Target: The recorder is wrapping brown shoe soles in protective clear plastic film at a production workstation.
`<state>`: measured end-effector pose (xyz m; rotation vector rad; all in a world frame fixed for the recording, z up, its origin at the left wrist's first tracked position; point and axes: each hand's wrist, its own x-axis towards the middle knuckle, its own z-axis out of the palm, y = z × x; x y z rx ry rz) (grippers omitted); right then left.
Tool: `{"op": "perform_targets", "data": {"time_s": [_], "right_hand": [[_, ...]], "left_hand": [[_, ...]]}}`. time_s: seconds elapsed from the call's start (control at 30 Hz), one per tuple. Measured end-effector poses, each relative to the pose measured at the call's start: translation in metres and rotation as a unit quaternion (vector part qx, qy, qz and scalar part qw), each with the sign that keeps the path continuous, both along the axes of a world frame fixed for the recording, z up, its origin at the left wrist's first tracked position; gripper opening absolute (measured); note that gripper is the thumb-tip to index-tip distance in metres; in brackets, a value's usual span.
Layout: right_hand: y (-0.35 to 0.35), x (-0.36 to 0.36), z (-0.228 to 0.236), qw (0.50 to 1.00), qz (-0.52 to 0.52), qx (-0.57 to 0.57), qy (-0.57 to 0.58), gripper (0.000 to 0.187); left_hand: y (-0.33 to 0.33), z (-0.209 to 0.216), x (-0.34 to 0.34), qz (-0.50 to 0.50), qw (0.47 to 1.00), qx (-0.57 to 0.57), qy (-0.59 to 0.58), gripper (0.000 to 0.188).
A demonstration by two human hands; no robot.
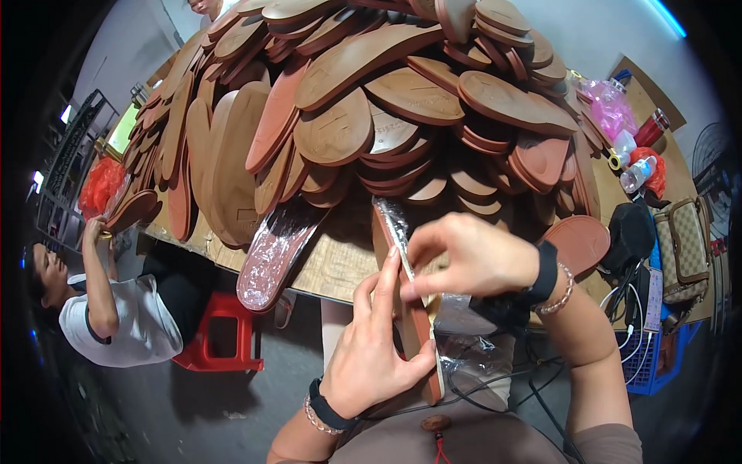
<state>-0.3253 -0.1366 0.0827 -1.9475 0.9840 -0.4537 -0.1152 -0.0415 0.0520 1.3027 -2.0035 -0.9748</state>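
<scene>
A brown shoe sole [423, 329] stands tilted on its edge in front of me, with clear plastic film [393, 220] on its far end. My left hand [371, 356] grips it from the left, fingers along the side and thumb over the near part. At the sole's right side my right hand [471, 255] is closed in a pinch; what its fingertips hold is hidden. A film-wrapped sole [274, 259] lies to the left, overhanging the table edge. Loose clear film [468, 352] lies by my lap, below the right hand.
A high heap of brown soles [417, 93] covers most of the wooden table [344, 259]. Cables, a power strip [653, 298], a checked bag [684, 247] and bottles [638, 174] lie at right. A co-worker [124, 309] sits at left beside a red stool [224, 332].
</scene>
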Motion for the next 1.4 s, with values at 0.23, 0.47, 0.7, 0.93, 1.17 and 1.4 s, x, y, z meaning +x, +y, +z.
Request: {"op": "perform_targets", "data": {"time_s": [0.23, 0.47, 0.7, 0.93, 1.17, 1.4], "right_hand": [[-0.032, 0.014, 0.01, 0.971, -0.161, -0.17, 0.056, 0.039], [-0.024, 0.015, 0.002, 0.942, -0.224, -0.25, 0.015, 0.022], [-0.01, -0.005, -0.014, 0.925, -0.303, -0.222, 0.052, 0.021], [0.001, -0.011, -0.051, 0.95, -0.237, -0.11, 0.17, 0.025], [-0.002, -0.012, -0.07, 0.958, -0.203, -0.091, 0.179, 0.035], [0.002, -0.037, -0.069, 0.956, -0.233, 0.028, 0.178, 0.073]], "left_hand": [[-0.002, -0.005, 0.001, -0.024, 1.0, -0.001, 0.002, 0.117], [0.001, -0.004, 0.004, -0.02, 0.999, 0.044, -0.006, 0.119], [-0.003, -0.005, 0.012, -0.016, 0.996, 0.074, 0.053, 0.12], [-0.011, -0.007, 0.013, -0.042, 0.995, 0.053, 0.075, 0.116], [-0.015, 0.001, 0.005, -0.053, 0.998, -0.022, -0.039, 0.1], [-0.022, 0.005, -0.001, -0.035, 0.997, -0.031, -0.058, 0.09]]}}
